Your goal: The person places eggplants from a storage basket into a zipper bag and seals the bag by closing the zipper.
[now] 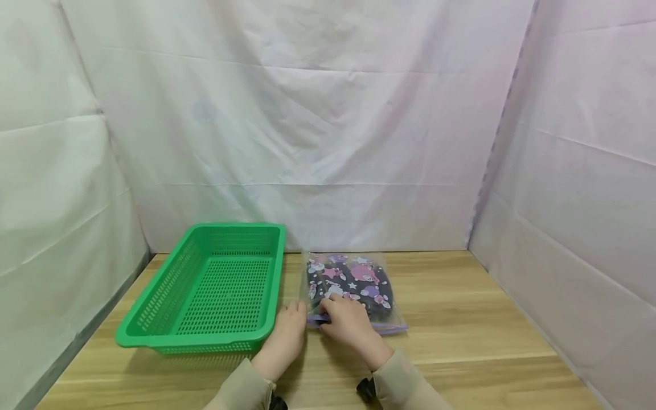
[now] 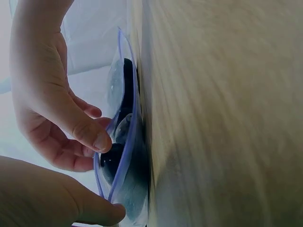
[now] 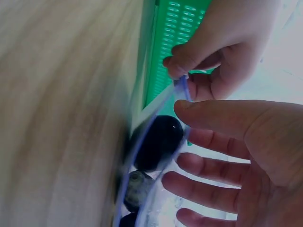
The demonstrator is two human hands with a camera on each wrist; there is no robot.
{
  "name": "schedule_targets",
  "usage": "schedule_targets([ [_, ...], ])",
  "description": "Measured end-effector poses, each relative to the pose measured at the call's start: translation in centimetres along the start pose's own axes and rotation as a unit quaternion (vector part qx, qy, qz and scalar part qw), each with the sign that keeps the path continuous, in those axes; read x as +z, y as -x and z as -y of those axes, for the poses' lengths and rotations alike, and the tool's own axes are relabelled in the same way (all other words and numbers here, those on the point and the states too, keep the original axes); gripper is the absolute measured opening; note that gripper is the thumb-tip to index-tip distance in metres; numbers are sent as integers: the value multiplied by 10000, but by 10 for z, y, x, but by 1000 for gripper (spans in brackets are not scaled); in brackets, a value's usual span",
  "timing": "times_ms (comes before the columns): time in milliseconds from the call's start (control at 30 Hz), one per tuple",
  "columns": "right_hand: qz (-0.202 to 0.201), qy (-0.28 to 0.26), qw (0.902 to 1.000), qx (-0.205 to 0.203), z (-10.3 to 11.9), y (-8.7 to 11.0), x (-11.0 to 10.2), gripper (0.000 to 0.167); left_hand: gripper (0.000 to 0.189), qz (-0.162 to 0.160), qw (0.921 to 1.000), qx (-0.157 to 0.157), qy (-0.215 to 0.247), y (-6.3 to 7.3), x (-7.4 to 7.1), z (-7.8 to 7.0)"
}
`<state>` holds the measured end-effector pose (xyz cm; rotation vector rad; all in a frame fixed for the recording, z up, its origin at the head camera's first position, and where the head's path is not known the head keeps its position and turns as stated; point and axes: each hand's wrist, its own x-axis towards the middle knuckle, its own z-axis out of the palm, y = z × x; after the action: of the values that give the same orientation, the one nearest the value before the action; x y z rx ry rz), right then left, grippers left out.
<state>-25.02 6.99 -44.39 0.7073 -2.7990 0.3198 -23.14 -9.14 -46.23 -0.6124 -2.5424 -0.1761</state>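
Observation:
A clear zip bag (image 1: 388, 267) with a purple seal lies flat on the table. Inside is something black, printed with pink, purple and white cartoon figures. At the bag's near left corner my left hand (image 1: 289, 330) pinches the purple edge, seen also in the right wrist view (image 3: 236, 42). My right hand (image 1: 348, 322) holds the upper lip of the mouth between thumb and fingers, close beside the left hand. The mouth gapes there. Through it, both wrist views show a glossy black rounded object (image 3: 158, 142) and a mottled grey one (image 3: 137, 191), their kind unclear.
A green perforated plastic basket (image 1: 225, 296) stands on the wooden table (image 1: 471, 341) just left of my left hand. Pale cloth (image 1: 307, 125) hangs behind the table and along both sides.

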Motion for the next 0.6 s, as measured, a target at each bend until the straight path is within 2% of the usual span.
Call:
schedule_targets([
  [300, 553, -504, 9968, 277, 4, 2, -12, 19, 29, 45, 9996, -40, 267, 2, -2, -1],
  [600, 684, -421, 9965, 215, 2, 2, -12, 20, 26, 18, 9997, -4, 237, 2, -3, -2],
])
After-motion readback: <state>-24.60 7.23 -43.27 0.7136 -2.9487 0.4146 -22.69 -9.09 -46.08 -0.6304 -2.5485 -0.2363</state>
